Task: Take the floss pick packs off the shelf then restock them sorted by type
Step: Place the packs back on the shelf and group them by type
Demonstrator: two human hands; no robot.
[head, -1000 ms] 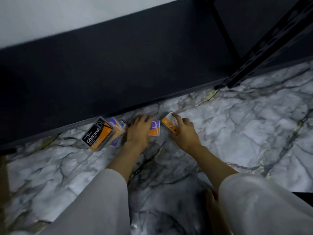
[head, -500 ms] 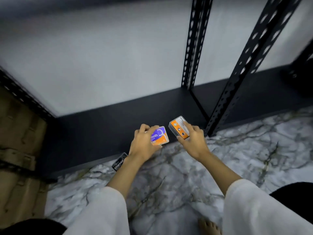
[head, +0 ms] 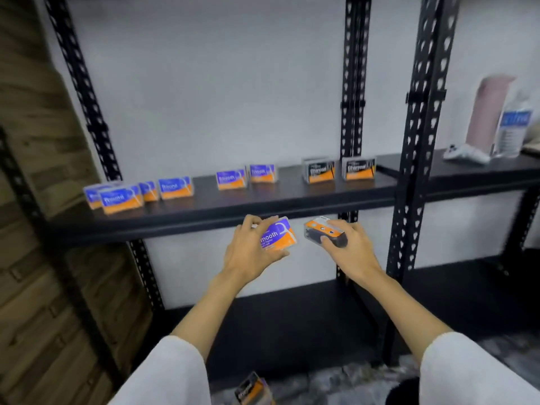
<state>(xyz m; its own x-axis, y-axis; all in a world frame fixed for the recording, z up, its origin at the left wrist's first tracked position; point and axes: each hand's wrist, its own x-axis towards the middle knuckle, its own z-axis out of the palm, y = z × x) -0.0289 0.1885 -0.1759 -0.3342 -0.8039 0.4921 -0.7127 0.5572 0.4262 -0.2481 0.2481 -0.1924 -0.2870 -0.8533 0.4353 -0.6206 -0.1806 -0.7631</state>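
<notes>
On the black shelf (head: 263, 200), far left, stand blue Round packs (head: 121, 198). Right of them stand two Smooth packs (head: 247, 176), then two Charcoal packs (head: 339, 170). Nearer, below the shelf edge, the left hand (head: 251, 252) holds a Smooth pack (head: 277, 235) with curled fingers. Beside it, the right hand (head: 347, 247) grips a dark orange-topped pack (head: 323, 233). Down on the floor lies another pack (head: 252, 390).

Even, soft indoor light; the white wall (head: 219, 97) at 12 o'clock is brightest. Dim under the shelf (head: 204, 211) toward 6 o'clock. Motion blur smears the bottles (head: 496, 118) at 2 o'clock. Wide-angle bending bows the uprights (head: 420, 112) near the edges.
</notes>
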